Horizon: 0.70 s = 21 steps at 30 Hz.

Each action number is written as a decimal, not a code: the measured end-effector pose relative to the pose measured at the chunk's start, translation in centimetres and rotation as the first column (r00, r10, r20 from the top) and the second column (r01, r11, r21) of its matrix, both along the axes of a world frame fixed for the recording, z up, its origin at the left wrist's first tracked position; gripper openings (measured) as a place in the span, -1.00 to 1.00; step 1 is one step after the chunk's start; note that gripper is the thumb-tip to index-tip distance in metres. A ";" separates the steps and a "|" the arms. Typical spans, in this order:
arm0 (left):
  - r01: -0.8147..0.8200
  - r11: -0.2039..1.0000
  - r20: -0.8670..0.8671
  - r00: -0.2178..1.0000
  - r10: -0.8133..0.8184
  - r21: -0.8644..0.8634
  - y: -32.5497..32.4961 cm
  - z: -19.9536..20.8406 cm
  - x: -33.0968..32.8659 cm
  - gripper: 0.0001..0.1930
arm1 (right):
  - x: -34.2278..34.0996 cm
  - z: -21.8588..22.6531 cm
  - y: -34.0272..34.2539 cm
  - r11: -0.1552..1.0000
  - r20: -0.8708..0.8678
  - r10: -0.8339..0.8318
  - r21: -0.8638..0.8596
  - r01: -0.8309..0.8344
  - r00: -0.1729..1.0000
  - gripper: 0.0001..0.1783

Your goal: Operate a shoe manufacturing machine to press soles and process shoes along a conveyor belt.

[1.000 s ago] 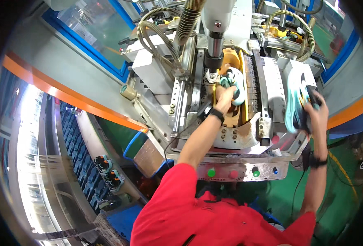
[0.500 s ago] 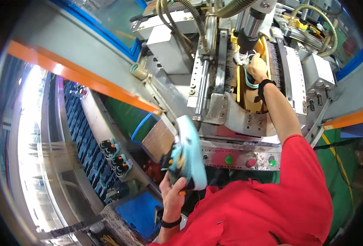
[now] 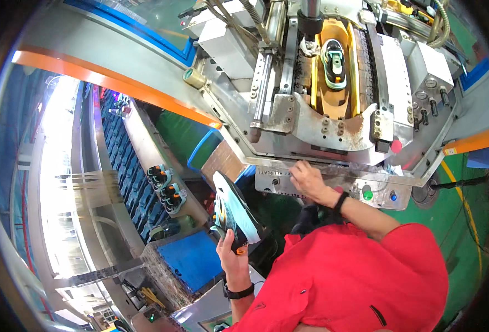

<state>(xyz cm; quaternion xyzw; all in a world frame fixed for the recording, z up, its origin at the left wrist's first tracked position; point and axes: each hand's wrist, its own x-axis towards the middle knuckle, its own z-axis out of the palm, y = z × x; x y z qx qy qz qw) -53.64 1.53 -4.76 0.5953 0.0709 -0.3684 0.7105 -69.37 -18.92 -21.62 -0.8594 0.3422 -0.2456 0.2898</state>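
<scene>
From above and from the front, over the curved metal plate (image 3: 333,133), a hand could pass to the seated shoe (image 3: 335,69) in the press (image 3: 389,77). Yellow walls (image 3: 314,83) hem it in on both sides, and the black-collared ram (image 3: 310,25) crowds its upper left. Straight ahead of the left hand (image 3: 232,252), the held shoe (image 3: 236,207) blocks the way toward the blue-framed board (image 3: 222,160).

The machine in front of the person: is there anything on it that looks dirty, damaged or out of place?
Mildly, yes. The curved metal front plate has brownish staining toward its right, unlike its greyer left. Crumpled white material lies bunched near the shoe there, by the black cylinder end; its purpose is unclear.
</scene>
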 end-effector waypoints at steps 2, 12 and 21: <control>0.027 1.000 0.011 1.000 -0.027 0.011 1.4 -0.5 -0.2 -0.77 | 0.1 -5.4 0.3 0.999 -0.019 0.010 0.050 -0.009 1.000 -0.81; 0.013 1.000 0.026 1.000 -0.013 -0.002 3.0 -0.5 -2.7 -0.83 | -2.0 4.8 -2.1 0.985 0.306 -0.095 0.165 0.045 0.947 -0.65; 0.005 1.000 -0.018 1.000 -0.006 -0.015 3.8 -2.2 -3.0 -0.80 | -9.9 34.1 -32.8 0.581 0.728 -0.246 -0.418 0.699 0.640 -0.21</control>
